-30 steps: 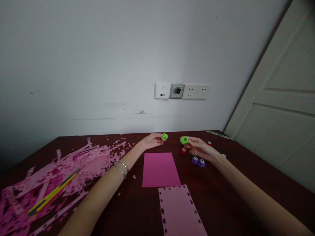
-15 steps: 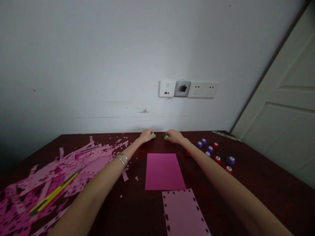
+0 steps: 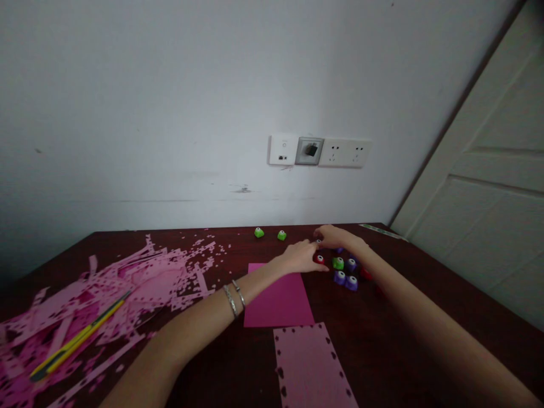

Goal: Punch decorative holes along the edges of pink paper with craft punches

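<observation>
Past the magenta sheet (image 3: 276, 303), at two o'clock from it, your left hand (image 3: 302, 256) parts its fingers around a red punch (image 3: 319, 259); whether they pinch it is unclear. Your right hand (image 3: 335, 236) curls just beyond, its grip hidden. Green punches (image 3: 281, 235) sit at twelve, pink scraps (image 3: 159, 280) at nine.

The single head view looks forward and slightly down across the table (image 3: 382, 340)

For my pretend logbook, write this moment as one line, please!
left hand: at red punch; right hand: close by, grip unclear; two green punches: near wall; yellow cutter: on pink scraps
</observation>
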The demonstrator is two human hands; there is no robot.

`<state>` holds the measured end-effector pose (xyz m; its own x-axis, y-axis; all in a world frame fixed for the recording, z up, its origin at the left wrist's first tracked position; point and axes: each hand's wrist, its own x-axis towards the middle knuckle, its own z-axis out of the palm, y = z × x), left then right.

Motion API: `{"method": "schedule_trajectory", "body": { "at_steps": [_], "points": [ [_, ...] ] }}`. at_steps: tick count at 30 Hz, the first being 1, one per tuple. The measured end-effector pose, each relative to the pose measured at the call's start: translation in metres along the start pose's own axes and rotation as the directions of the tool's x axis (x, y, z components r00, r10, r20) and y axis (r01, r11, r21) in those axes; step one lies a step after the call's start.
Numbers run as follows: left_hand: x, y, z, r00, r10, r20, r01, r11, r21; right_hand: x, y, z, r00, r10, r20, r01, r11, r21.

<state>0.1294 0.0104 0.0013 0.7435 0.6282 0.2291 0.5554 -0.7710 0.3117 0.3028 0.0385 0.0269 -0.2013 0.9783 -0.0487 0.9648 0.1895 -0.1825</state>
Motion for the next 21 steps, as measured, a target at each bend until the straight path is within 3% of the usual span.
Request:
{"method": "schedule_trajectory", "body": {
  "at_steps": [4, 7, 9, 10, 11, 13, 15, 16, 18, 21],
  "points": [
    [0.013, 0.014, 0.024, 0.999, -0.042, 0.028, 0.042, 0.999, 0.01, -0.009, 0.008, 0.011, 0.994, -0.107, 0.014, 0.107, 0.994, -0.034],
    [0.018, 0.004, 0.026, 0.994, -0.101, 0.038, 0.106, 0.972, -0.211, -0.01, 0.01, 0.016, 0.992, -0.11, -0.065, 0.112, 0.993, 0.033],
    [0.016, -0.008, 0.017, 0.989, -0.127, 0.076, 0.148, 0.833, -0.533, -0.012, 0.012, 0.016, 0.996, -0.078, -0.047, 0.086, 0.976, 0.199],
    [0.014, -0.016, 0.011, 0.986, -0.126, 0.106, 0.164, 0.69, -0.705, -0.014, 0.014, 0.015, 0.998, -0.066, -0.019, 0.069, 0.939, 0.336],
    [0.01, -0.024, 0.003, 0.984, -0.115, 0.134, 0.174, 0.501, -0.848, -0.016, 0.015, 0.013, 0.998, -0.068, 0.014, 0.053, 0.867, 0.495],
    [0.001, -0.042, -0.011, 0.988, -0.047, 0.149, 0.153, 0.109, -0.982, -0.021, 0.016, 0.011, 0.993, -0.106, 0.049, 0.027, 0.618, 0.786],
    [-0.009, -0.059, -0.023, 0.993, -0.018, 0.118, 0.115, -0.132, -0.985, -0.025, 0.014, 0.009, 0.988, -0.154, 0.03, 0.024, 0.338, 0.941],
    [-0.014, -0.067, -0.027, 0.994, -0.015, 0.108, 0.103, -0.191, -0.976, -0.026, 0.013, 0.008, 0.985, -0.17, 0.02, 0.02, 0.231, 0.973],
    [-0.024, -0.079, -0.033, 0.994, -0.009, 0.106, 0.101, -0.223, -0.97, -0.024, 0.008, 0.008, 0.982, -0.19, 0.016, 0.005, 0.109, 0.994],
    [-0.034, -0.09, -0.037, 0.99, -0.043, 0.134, 0.129, -0.098, -0.987, -0.013, -0.001, 0.011, 0.984, -0.175, 0.022, 0.001, 0.128, 0.992]
  ]
}}
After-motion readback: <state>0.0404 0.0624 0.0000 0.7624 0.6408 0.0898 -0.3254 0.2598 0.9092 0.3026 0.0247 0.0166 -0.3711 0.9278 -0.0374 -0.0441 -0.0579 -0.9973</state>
